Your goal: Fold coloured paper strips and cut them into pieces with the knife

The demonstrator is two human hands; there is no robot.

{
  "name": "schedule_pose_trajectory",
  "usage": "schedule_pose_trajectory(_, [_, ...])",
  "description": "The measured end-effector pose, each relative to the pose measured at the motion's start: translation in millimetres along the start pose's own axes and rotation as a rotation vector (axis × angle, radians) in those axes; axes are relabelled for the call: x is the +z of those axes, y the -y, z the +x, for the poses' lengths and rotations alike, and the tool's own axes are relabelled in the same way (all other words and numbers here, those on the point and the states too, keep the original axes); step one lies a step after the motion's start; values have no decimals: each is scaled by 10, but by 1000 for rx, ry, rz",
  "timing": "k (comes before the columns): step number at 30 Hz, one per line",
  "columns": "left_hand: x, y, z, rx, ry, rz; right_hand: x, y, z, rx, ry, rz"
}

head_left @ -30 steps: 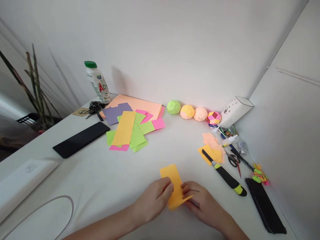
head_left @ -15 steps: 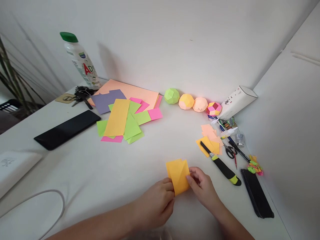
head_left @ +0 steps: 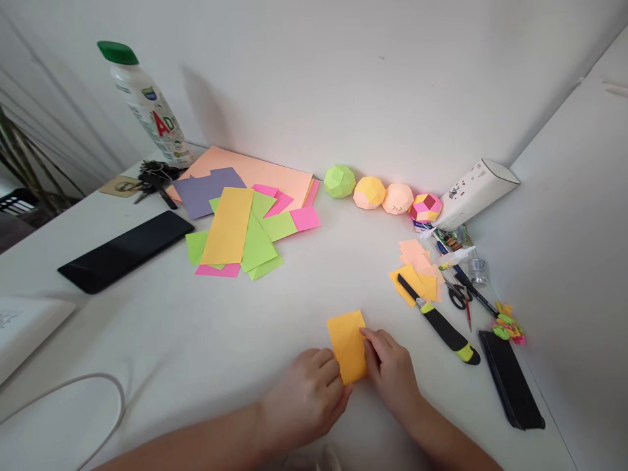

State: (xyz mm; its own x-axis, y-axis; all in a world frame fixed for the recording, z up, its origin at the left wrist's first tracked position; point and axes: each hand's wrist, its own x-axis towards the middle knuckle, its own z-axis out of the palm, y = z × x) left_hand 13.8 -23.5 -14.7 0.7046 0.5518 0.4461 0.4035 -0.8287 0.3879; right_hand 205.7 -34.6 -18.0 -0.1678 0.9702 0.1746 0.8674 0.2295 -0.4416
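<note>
A folded orange paper rectangle [head_left: 347, 343] lies flat on the white table [head_left: 206, 340] near its front edge. My left hand [head_left: 309, 396] rests at the paper's lower left corner with fingers curled against its edge. My right hand [head_left: 390, 369] presses fingertips down on the paper's right edge. Both hands touch the same paper, one on each side.
A stack of coloured paper strips [head_left: 240, 229] lies at centre left, with a black phone [head_left: 125, 250], keys [head_left: 152, 178] and a bottle [head_left: 144, 104] beyond. Several paper balls [head_left: 383, 196] line the wall. A utility knife [head_left: 439, 320], scissors [head_left: 458, 297], pens and a black case [head_left: 513, 379] sit right.
The orange strip was long with its near end lifted; it has been folded over and now lies flat as a shorter rectangle, with both hands pressing it down. The view shifted slightly.
</note>
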Motion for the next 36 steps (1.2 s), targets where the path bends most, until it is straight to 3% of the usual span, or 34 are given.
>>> schedule_pose_trajectory(7, [108, 50, -25, -25, 45, 198, 43, 15, 2, -48, 6, -119])
schedule_pose_trajectory(13, [197, 48, -85, -114, 122, 209, 57, 13, -3, -80, -4, -173])
schedule_pose_trajectory(25, [113, 27, -67, -119, 21, 305, 24, 22, -6, -106, 36, -199])
schedule_pose_trajectory(36, [39, 52, -22, -105, 41, 318, -19, 45, 18, -110, 79, -223])
